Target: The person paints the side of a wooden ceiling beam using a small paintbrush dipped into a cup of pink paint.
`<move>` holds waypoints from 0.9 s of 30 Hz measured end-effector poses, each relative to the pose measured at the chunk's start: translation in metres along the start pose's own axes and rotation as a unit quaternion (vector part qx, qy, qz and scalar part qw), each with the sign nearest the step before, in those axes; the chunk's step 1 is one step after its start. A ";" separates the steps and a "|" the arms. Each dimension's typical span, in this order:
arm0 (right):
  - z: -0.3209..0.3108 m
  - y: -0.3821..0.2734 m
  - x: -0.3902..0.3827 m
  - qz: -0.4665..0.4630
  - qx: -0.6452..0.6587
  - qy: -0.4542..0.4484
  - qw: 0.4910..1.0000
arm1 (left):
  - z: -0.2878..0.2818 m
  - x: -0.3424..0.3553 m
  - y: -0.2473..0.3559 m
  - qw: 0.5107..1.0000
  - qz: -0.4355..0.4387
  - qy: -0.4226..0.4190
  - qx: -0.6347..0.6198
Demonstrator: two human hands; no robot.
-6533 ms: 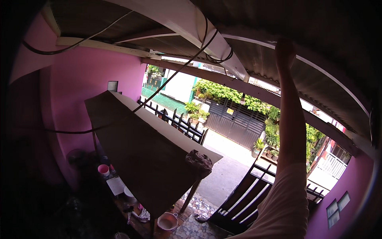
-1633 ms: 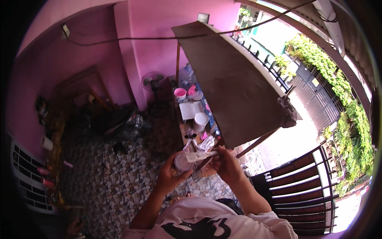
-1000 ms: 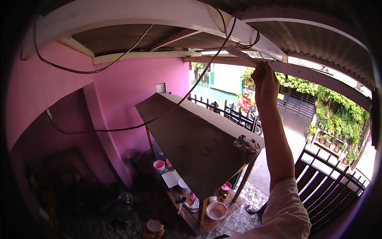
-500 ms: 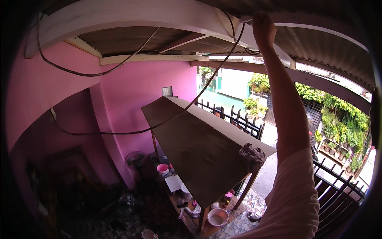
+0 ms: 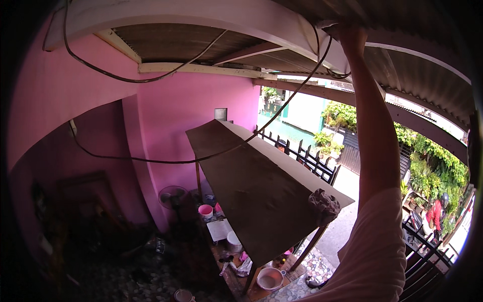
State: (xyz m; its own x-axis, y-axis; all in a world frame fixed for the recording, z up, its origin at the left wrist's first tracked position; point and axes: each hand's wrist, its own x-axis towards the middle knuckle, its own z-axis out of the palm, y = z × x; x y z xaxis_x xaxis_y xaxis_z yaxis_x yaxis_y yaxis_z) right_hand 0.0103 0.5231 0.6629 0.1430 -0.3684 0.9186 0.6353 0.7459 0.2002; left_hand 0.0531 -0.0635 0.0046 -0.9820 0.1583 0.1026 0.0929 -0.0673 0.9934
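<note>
My right hand (image 5: 353, 39) is raised high to the white roof beam (image 5: 282, 30), just under the corrugated roof. Its fingers look closed, partly lost in shadow. A small pale cloth-like thing (image 5: 327, 23) pokes out on the hand's left side, against the beam. Close by, a dark cable (image 5: 302, 83) hangs from the beam in a long loop. Below the raised arm, a crumpled grey cloth (image 5: 324, 205) lies on the corner of a dark, flat canopy (image 5: 251, 194). My left hand is out of view.
Under the canopy stand a pink bucket (image 5: 205, 211), a white pot (image 5: 234, 241) and a basin (image 5: 270, 278). A fan (image 5: 172, 197) stands by the pink wall (image 5: 191, 100). A black spiked fence (image 5: 312, 158) borders the street, where a person in red (image 5: 433, 216) is passing.
The view has shifted, so the scene sits a little further right and the beam higher. My right hand stays up at the beam. A person in red has appeared beyond the fence.
</note>
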 end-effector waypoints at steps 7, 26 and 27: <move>0.017 0.005 -0.002 0.017 -0.075 0.048 0.996 | 0.009 0.001 0.017 0.997 -0.044 -0.004 -0.062; 0.017 0.007 -0.003 -0.075 0.020 0.037 0.996 | -0.007 0.000 -0.007 0.998 -0.054 -0.010 0.027; 0.021 0.008 -0.003 -0.048 -0.056 0.014 0.997 | -0.007 0.001 -0.007 0.998 -0.055 -0.008 0.017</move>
State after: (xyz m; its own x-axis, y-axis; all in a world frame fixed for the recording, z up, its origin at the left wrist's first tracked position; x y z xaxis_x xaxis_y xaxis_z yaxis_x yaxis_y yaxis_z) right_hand -0.0013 0.5415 0.6692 0.0969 -0.4518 0.8869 0.7272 0.6405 0.2469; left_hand 0.0501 -0.0699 -0.0028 -0.9839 0.1788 -0.0076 -0.0104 -0.0147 0.9998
